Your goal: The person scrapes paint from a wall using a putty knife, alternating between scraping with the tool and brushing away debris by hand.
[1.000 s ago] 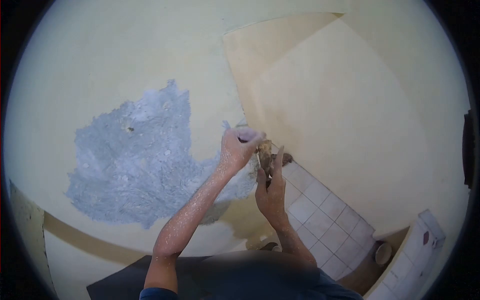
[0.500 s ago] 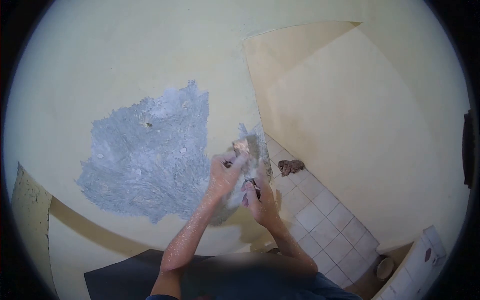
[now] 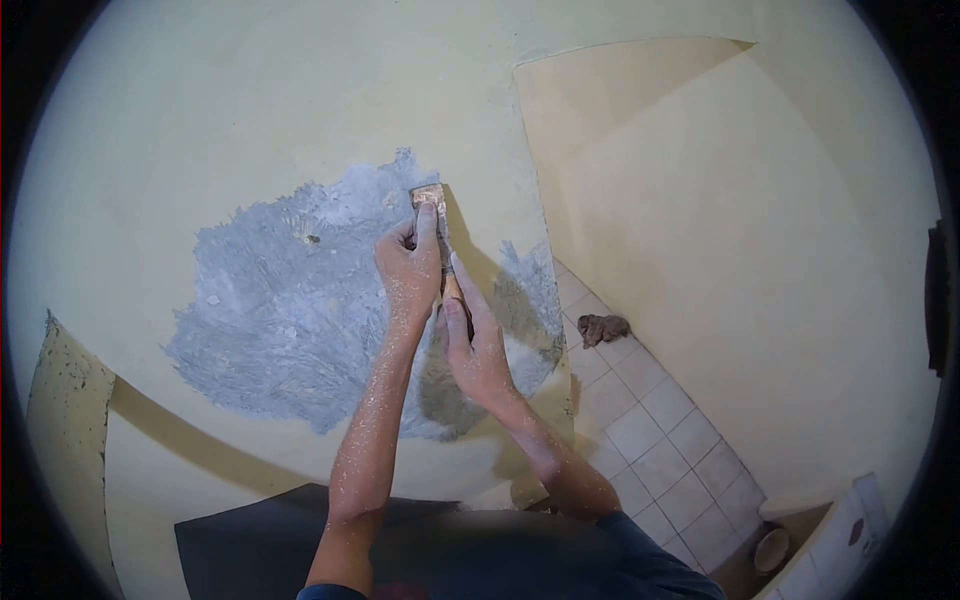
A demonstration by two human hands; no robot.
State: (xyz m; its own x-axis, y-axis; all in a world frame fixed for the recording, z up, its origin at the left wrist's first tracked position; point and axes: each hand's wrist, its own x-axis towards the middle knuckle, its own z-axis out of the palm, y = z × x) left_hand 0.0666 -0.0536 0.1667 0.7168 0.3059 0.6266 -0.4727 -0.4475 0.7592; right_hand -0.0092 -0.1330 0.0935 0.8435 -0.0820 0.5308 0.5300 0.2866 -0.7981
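Observation:
A scraper (image 3: 430, 195) with a flat, worn blade and an orange-brown handle lies against the wall at the upper right edge of the bare grey patch (image 3: 290, 290). My left hand (image 3: 408, 275) is closed on the blade, its thumb pressed along the metal. Lower and to the right, my right hand (image 3: 478, 345) wraps round the handle, with the index finger stretched along it. Pale dust and flakes cover both forearms. Cream paint (image 3: 300, 100) surrounds the patch. A smaller scraped area (image 3: 525, 290) lies right of my hands, by the wall's corner.
Beyond the corner is a tiled floor (image 3: 660, 465) with a crumpled brown cloth (image 3: 603, 330) on it. A round container (image 3: 771, 550) stands at the lower right. A dark panel or sheet (image 3: 240, 540) is at the lower left.
Both hands have moved up and left with the scraper, from beside the wall's corner to the upper right edge of the grey patch. The view has shifted slightly.

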